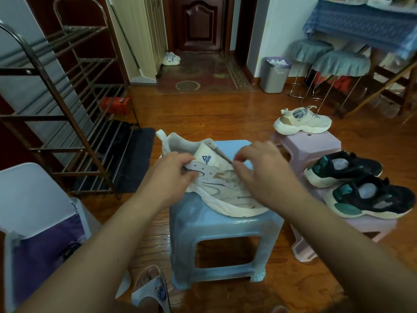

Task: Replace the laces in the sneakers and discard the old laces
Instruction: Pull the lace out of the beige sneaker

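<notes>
A cream sneaker (216, 188) lies on its side on the blue plastic stool (225, 233), tongue with a blue logo facing up. My left hand (173, 170) grips the upper by the eyelets near the tongue. My right hand (259, 168) hovers over the lace area, fingers curled and pinching the pale lace (228, 177). The matching cream sneaker (302, 120) stands laced on the pink stool (316, 143) behind. A pair of black and teal sneakers (361, 184) rests on a second pink stool at the right.
A metal shoe rack (67, 109) stands to the left. A grey bin (274, 74) with a liner is at the back, by two covered round stools (338, 64). A white bin with a purple liner (40, 222) is at my near left. My slippered foot (151, 285) is below.
</notes>
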The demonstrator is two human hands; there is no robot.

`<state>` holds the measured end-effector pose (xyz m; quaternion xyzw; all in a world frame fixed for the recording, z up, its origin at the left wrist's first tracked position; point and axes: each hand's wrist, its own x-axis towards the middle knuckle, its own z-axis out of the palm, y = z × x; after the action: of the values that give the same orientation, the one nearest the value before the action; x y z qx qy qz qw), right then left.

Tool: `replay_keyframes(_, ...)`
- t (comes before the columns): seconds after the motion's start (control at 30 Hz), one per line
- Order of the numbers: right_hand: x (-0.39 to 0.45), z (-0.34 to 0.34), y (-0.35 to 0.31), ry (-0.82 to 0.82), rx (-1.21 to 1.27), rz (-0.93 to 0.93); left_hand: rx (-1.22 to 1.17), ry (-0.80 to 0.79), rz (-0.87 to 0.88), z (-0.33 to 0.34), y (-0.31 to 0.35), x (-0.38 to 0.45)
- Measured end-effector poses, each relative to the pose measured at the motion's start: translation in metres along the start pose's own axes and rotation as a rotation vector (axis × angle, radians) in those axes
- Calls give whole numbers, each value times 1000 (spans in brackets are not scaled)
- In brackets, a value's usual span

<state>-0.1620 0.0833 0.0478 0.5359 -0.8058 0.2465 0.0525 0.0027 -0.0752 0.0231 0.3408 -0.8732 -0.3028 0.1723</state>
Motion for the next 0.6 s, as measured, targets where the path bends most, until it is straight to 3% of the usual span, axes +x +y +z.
replay_keyframes(0.1, 1, 16, -16, -33, -108, -149, 5, 15, 9, 1, 0, 0)
replay_keyframes(0.2, 0, 31, -12, -31, -219, -165, 17, 18, 11, 2, -1, 0)
replay_keyframes(0.3, 1, 27, -16, -51, -168, -179, 23, 3, 19, 0, -1, 1)
replay_keyframes(0.4, 4, 1, 11, -114, 18, 157, 15, -10, 8, -2, -1, 1)
replay_keyframes(0.53, 1, -36, 77, -80, 29, 627, 21, -19, 10, -1, 1, 2)
replay_keyframes(0.6, -2, -33, 89, -193, -46, 703, 67, -12, 32, 4, 6, 1)
